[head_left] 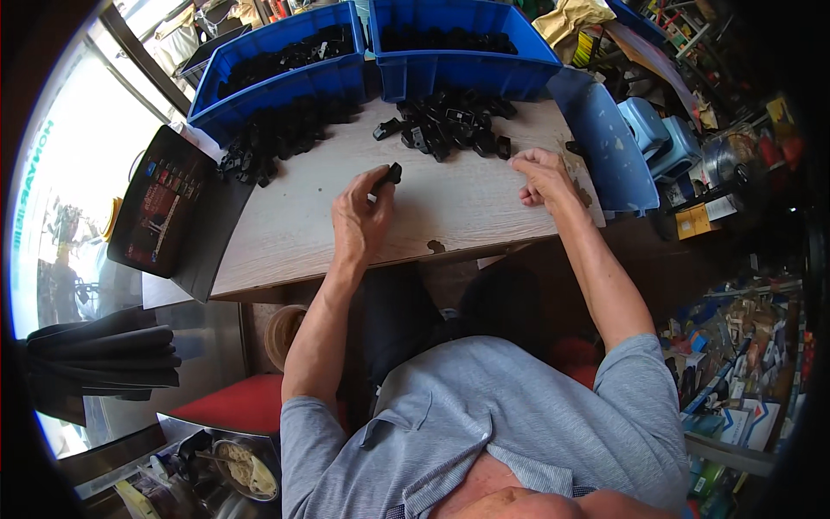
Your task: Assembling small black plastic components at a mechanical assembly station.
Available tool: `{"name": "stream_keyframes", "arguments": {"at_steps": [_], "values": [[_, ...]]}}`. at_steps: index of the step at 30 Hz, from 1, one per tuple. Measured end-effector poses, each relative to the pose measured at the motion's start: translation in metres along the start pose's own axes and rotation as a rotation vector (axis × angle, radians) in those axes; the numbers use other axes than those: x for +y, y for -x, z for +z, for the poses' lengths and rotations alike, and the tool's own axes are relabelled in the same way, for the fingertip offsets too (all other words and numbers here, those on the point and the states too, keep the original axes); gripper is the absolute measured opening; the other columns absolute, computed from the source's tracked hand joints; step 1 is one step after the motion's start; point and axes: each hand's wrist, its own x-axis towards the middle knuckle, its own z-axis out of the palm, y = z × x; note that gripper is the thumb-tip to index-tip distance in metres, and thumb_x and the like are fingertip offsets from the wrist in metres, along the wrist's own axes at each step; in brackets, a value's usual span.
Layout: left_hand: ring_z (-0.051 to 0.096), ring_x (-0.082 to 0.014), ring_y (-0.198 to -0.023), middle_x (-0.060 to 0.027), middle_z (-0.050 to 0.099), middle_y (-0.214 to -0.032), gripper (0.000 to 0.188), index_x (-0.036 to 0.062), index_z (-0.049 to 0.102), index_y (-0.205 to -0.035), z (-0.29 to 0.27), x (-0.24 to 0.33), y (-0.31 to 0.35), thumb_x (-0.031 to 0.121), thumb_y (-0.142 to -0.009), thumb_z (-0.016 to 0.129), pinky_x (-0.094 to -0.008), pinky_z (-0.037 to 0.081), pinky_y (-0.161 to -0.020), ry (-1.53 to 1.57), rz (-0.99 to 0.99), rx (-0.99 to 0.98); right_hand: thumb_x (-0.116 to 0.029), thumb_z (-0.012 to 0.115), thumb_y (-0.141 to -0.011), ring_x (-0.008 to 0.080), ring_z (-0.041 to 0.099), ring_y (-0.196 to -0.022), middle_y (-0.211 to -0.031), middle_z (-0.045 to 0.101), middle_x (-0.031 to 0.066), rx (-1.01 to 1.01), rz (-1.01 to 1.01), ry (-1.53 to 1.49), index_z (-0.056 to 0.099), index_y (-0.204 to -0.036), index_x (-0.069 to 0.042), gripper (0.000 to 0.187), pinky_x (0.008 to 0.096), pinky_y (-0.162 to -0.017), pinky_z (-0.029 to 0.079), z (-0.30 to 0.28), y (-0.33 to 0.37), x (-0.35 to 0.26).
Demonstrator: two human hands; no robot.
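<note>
My left hand (359,216) is closed around a small black plastic part (393,174), which sticks out past the thumb and fingertips above the middle of the table. My right hand (545,177) hovers at the table's right side, its fingers curled and pinched together. Whatever it might hold is too small to make out. Just beyond its fingertips lies the near edge of a loose heap of black plastic parts (445,125). A second heap of similar black parts (268,143) spreads across the far left of the table.
Two blue bins (285,86) (467,73) with black parts stand along the back of the pale wooden table (294,216). A tablet-like dark panel (160,203) leans at the left. On the right sits a light-blue tray (605,147); cluttered shelves (735,372) lie beyond.
</note>
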Motion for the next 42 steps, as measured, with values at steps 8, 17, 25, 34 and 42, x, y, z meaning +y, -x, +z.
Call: {"name": "stream_keyframes", "arguments": {"at_steps": [8, 17, 25, 34, 42], "values": [[0.072, -0.0181, -0.087, -0.0129, 0.075, -0.099, 0.030, 0.0017, 0.070, -0.117, 0.029, 0.015, 0.006, 0.009, -0.089, 0.070, -0.0300, 0.056, -0.074, 0.043, -0.009, -0.104, -0.030, 0.082, -0.082, 0.0128, 0.055, -0.048, -0.072, 0.060, 0.0084, 0.124, -0.035, 0.118, 0.057, -0.125, -0.004, 0.056, 0.0282, -0.042, 0.048, 0.023, -0.003, -0.011], [0.072, -0.0236, -0.084, -0.0145, 0.074, -0.099, 0.027, 0.0014, 0.070, -0.114, 0.029, 0.013, 0.009, 0.008, -0.088, 0.069, -0.0323, 0.056, -0.072, 0.080, 0.014, -0.056, -0.024, 0.075, -0.085, 0.0146, 0.057, -0.049, -0.076, 0.060, 0.0071, 0.145, -0.022, 0.055, 0.064, -0.115, -0.004, 0.038, 0.0292, -0.041, 0.048, 0.025, -0.014, -0.002], [0.073, -0.0241, -0.087, -0.0137, 0.073, -0.101, 0.026, 0.0036, 0.070, -0.115, 0.026, 0.021, 0.002, 0.005, -0.089, 0.068, -0.0321, 0.057, -0.066, 0.009, 0.113, -0.069, -0.021, 0.071, -0.087, 0.0133, 0.055, -0.044, -0.062, 0.054, 0.0040, -0.059, -0.036, 0.063, 0.063, -0.107, -0.005, 0.027, 0.0288, -0.040, 0.049, 0.019, 0.029, 0.003], [0.069, -0.0342, -0.092, -0.0124, 0.071, -0.103, 0.025, 0.0070, 0.072, -0.109, 0.058, 0.031, -0.023, 0.003, -0.086, 0.063, -0.0418, 0.056, -0.079, -0.193, 0.487, -0.333, -0.015, 0.074, -0.080, 0.0141, 0.058, -0.044, -0.069, 0.065, 0.0080, -0.266, -0.057, 0.273, 0.067, -0.109, -0.004, 0.031, 0.0277, -0.038, 0.047, 0.049, 0.045, -0.008], [0.069, -0.0355, -0.093, -0.0134, 0.071, -0.107, 0.026, 0.0066, 0.072, -0.110, 0.058, 0.029, -0.028, 0.002, -0.086, 0.063, -0.0417, 0.057, -0.079, -0.114, 0.501, -0.498, -0.010, 0.071, -0.080, 0.0125, 0.058, -0.044, -0.069, 0.065, 0.0068, -0.266, -0.106, 0.235, 0.069, -0.113, -0.006, 0.033, 0.0265, -0.038, 0.047, 0.046, 0.043, 0.000]]}}
